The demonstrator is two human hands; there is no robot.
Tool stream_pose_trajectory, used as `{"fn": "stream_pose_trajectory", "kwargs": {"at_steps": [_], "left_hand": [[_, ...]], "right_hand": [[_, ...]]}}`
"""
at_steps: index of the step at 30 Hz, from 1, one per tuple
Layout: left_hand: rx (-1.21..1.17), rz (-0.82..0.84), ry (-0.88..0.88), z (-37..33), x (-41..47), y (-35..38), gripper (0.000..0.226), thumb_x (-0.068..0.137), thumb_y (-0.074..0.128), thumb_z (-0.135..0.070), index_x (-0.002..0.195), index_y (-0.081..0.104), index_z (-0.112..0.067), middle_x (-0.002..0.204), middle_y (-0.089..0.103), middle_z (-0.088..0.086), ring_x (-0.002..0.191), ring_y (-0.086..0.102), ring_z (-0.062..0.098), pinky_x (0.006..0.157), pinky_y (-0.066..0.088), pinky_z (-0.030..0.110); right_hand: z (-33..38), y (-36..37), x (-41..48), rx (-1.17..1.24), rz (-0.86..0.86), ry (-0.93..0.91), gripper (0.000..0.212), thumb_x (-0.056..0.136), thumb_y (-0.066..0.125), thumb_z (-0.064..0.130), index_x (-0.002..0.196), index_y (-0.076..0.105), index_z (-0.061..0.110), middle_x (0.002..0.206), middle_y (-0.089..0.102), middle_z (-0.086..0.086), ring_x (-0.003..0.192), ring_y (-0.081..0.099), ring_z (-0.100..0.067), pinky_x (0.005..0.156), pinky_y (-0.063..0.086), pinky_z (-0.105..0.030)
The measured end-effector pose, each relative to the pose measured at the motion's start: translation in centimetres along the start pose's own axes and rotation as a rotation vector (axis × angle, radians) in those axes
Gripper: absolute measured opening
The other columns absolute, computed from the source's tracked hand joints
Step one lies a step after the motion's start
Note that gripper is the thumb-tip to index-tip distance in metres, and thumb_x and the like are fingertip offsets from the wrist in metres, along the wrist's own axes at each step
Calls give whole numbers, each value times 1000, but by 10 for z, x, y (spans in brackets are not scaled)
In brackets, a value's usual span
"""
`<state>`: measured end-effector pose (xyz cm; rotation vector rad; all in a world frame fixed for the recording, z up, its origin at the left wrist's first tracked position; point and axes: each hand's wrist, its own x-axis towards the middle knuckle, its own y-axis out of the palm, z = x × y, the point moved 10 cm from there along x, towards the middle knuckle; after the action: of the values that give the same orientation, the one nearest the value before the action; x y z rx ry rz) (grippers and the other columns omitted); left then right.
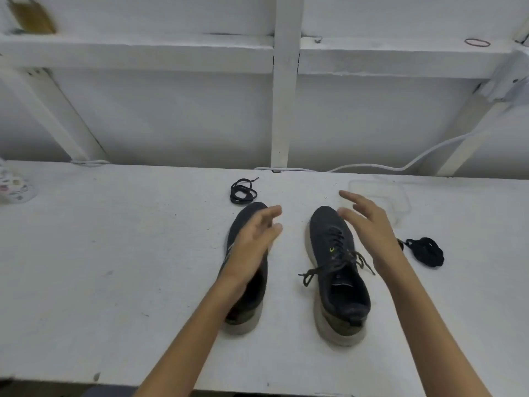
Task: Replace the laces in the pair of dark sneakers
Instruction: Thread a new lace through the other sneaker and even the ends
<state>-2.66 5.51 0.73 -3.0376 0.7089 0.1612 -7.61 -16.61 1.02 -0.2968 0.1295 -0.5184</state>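
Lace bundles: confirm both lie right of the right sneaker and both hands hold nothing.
Not both. Head view: one lace bundle lies right of the right sneaker; the other bundle lies beyond the left sneaker's toe. The left hand and right hand hold nothing.

2 slender, bare forearms [200, 325], uncovered down to the view's bottom edge, end in a left hand [254, 239] and a right hand [369, 224] with long, thin fingers [347, 196].

White desk [114, 253] was pretty scuffed. Left sneaker [250, 302] and right sneaker [340, 293] sat mid-frame, toes pointing up-frame. Coiled black lace [243, 191] lay just above the left one, a bunched black lace [426, 252] off to the right, and a clear plastic tray [380, 196] upper right.
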Motion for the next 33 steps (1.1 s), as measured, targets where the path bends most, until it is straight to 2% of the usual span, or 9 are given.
{"fn": "stream_pose_trajectory", "kwargs": {"at_steps": [6,9,12,14,16,22,26,28,33], "left_hand": [[34,-163,-174,37,53,-103,20,96,52,-11,111,65,-17,113,69,-2,111,61,16,97,46,32],[130,-230,-247,69,92,-132,20,96,52,-10,112,62,-15,119,65,4,106,59,19,88,46,31],[310,-251,-264,94,124,-145,29,93,55,-11,121,60,-14,125,62,7,110,57,20,94,48,36],[491,-220,-240,100,141,-146,40,91,57,-10,130,54,-13,129,59,6,114,57,23,101,45,37],[645,-179,-185,99,159,-142,48,91,60,-12,137,49,-10,132,57,8,115,56,27,98,43,33],[826,-115,-110,97,197,-132,62,85,67,-44,137,51,-15,134,54,12,125,45,34,102,39,42],[883,-104,-46,92,207,-121,51,81,71,-44,125,61,-20,128,56,9,122,45,31,96,39,38],[878,-101,-23,90,206,-115,45,81,73,-37,121,62,-20,123,58,7,119,46,30,93,40,37],[669,-50,-29,92,202,-113,30,82,72,-14,109,59,-13,97,65,0,91,62,20,82,49,33]], "right_hand": [[43,92,64,-366,274,-77,28,92,57,15,118,67,20,125,62,0,107,57,-15,85,41,-27],[35,133,103,-566,308,-109,34,89,51,3,115,69,16,119,65,-8,97,58,-19,79,44,-28],[18,166,133,-769,361,-99,48,85,39,-6,111,70,19,120,64,-10,106,60,-27,84,51,-36],[7,180,146,-863,376,-98,50,85,38,-6,113,68,22,126,61,-8,113,58,-26,83,47,-33],[1,192,156,-917,366,-109,53,86,38,-7,122,63,24,133,56,-6,118,55,-25,81,42,-31],[-1,228,164,-967,376,-231,69,87,39,-12,141,48,31,147,44,-1,130,46,-24,93,46,-38],[-10,245,169,-1052,372,-260,60,95,45,4,145,41,36,140,48,-5,127,45,-27,86,45,-39],[-12,247,171,-1053,341,-266,52,96,46,8,141,48,33,135,49,-6,124,44,-28,82,44,-39],[-12,236,179,-926,255,-251,19,92,56,14,106,68,18,114,60,-6,105,57,-26,70,39,-31]]}}
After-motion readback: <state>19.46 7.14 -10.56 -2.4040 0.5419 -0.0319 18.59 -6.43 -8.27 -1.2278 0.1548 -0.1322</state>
